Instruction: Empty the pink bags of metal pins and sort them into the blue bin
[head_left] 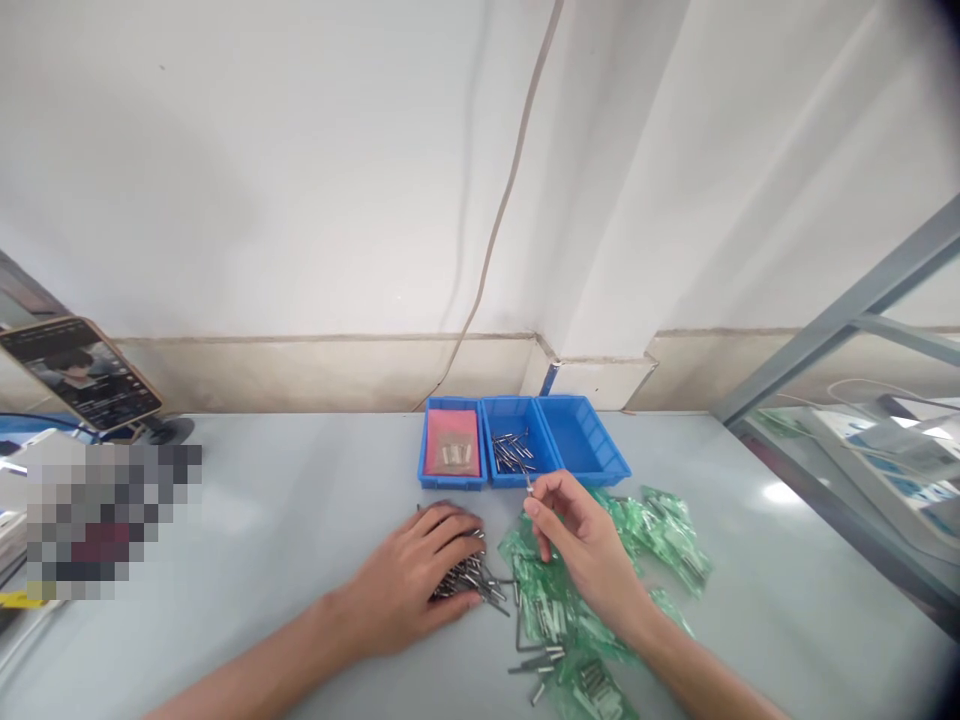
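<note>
My left hand [416,575] rests with spread fingers over a pile of thin metal rods [469,580] on the table, partly covering them. Some of the pieces beside the pile look L-shaped, like hex keys. My right hand [577,530] pinches a thin metal rod [529,486] between thumb and fingertips, at the near edge of the middle blue bin [525,480]. Inside that bin lie several similar metal rods [512,450]. Green plastic bags [551,600] holding metal pieces are spread under and around my right hand. Loose rods [544,660] lie among the bags.
The left blue bin [452,483] holds a pink sheet and a clear bag of small parts. A third blue bin [592,470] adjoins on the right. At far left a phone [82,375] leans on a stand. A metal frame [840,320] borders the right side.
</note>
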